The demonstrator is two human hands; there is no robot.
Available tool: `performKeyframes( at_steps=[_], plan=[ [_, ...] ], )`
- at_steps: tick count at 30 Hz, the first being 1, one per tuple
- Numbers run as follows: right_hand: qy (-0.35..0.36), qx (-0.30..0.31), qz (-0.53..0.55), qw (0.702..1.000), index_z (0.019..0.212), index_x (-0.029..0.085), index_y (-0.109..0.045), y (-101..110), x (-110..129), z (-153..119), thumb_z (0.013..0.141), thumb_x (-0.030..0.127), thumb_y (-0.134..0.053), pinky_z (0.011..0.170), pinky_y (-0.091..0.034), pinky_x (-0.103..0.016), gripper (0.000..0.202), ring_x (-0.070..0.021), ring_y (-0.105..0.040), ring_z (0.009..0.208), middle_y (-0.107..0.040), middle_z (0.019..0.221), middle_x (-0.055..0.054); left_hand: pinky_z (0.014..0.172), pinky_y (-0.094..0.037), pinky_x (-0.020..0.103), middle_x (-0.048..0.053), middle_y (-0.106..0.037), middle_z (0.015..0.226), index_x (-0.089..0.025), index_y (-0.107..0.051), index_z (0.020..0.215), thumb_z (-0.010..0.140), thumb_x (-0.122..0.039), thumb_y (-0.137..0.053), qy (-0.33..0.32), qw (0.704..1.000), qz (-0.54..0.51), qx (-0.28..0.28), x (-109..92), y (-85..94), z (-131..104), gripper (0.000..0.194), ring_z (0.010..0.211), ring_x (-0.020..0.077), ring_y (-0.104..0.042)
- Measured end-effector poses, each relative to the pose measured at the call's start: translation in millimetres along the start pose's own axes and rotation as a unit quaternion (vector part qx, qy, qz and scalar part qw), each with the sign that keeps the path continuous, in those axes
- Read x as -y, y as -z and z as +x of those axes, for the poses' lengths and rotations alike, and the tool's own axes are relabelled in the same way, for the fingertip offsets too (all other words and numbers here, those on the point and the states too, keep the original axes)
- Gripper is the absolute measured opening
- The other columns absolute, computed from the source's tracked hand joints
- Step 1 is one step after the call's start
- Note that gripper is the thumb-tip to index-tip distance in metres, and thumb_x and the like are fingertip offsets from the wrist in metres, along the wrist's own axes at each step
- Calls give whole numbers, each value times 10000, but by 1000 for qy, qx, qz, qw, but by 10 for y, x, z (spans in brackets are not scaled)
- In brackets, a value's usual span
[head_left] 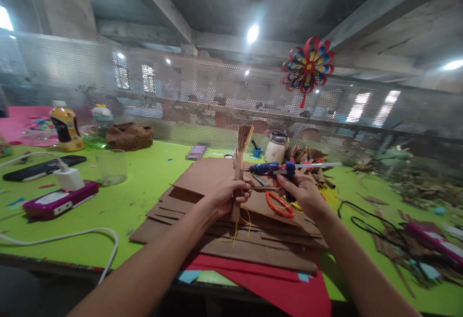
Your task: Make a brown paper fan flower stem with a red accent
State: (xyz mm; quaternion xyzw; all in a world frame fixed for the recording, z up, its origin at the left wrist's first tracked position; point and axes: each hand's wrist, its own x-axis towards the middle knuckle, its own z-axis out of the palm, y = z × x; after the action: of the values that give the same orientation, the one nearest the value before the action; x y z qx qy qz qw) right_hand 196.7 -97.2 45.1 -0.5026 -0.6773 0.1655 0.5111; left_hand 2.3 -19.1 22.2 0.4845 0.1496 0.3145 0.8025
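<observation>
Near the middle, my left hand [235, 195] is closed round an upright bundle of folded brown paper [242, 150], whose top fans out. Yellow thread [235, 235] hangs below it. My right hand [300, 192] grips a blue glue gun [273, 168] with a white glue stick in its back; its nozzle points left at the bundle, touching it or very close. A narrow brown strip [265, 189] runs between the two hands. Under them lies a stack of brown paper sheets [206, 174], with orange-handled scissors [280, 206] on it.
Left on the green table [144, 206] are a purple power strip [61, 200], a phone [43, 167], a clear cup [112, 170] and a yellow bottle [67, 126]. A jar [276, 148] stands behind the stack. Paper scraps and a black cable [365, 225] lie right.
</observation>
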Motion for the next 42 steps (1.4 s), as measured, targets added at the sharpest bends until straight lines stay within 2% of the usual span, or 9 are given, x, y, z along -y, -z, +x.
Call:
performKeyframes(
  at_steps=[21, 31, 35, 42],
  plan=[
    [-23, -1, 61, 998, 762, 138, -582, -3, -81, 6, 768, 461, -546, 520, -446, -239, 325, -123, -537, 535, -579, 647, -31, 363, -194, 105, 10, -462, 592, -74, -544, 748, 640, -72, -565, 8, 1000, 12, -23, -9, -39, -12, 110, 488, 26, -393],
    [-26, -8, 29, 999, 806, 136, -595, 3, -77, -2, 776, 449, -538, 496, -424, -225, 320, -122, -531, 518, -551, 582, -6, 363, -205, 99, 13, -470, 607, -76, -544, 736, 628, -63, -573, 8, 1000, 4, -25, -9, -38, 1, 112, 504, 27, -408],
    [-24, -2, 28, 999, 839, 130, -604, 5, -105, 1, 786, 443, -529, 508, -424, -232, 326, -126, -541, 534, -562, 615, -17, 363, -205, 101, 21, -486, 605, -72, -553, 738, 627, -68, -578, 8, 999, 14, -33, -8, -42, 1, 114, 503, 29, -411],
    [2, -27, 4, 1000, 742, 138, -603, 2, -91, 16, 789, 423, -531, 519, -410, -225, 298, -119, -519, 550, -576, 630, -22, 364, -204, 106, 14, -481, 586, -68, -572, 743, 630, -78, -577, 0, 999, 24, -24, -2, -35, 0, 114, 497, 30, -411]
  ],
)
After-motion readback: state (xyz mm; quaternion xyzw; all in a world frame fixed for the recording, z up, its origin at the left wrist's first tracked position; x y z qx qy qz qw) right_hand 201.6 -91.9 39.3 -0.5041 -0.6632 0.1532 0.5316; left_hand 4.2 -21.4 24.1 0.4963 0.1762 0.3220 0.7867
